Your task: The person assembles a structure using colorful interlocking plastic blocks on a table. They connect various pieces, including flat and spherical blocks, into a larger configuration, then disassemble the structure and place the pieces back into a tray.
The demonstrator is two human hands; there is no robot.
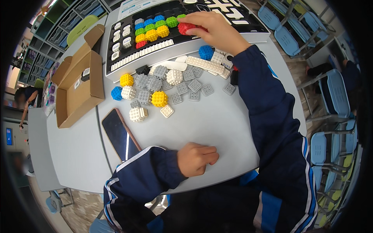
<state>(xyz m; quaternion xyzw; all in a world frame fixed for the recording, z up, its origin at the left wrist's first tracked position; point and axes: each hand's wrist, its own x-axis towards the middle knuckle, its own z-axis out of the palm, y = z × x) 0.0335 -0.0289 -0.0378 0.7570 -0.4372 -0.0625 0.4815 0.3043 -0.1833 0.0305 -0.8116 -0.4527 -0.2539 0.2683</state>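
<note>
My right hand reaches to the far side of the table, its fingers pinching a red studded building block. It is at the black-lined storage tray, beside a green block and rows of yellow, green and blue blocks. Whether the red block rests in the tray or is held just above it, I cannot tell. Near the front edge, my left hand lies on the table with fingers curled in a loose fist; nothing shows in it. Loose white, grey, yellow and blue blocks, among them a yellow block, lie between my hands and the tray.
A phone lies by my left sleeve. An opened cardboard box stands at the left. Flat grey square plates and a long white beam lie before the tray. Blue chairs stand at the right; another person is far left.
</note>
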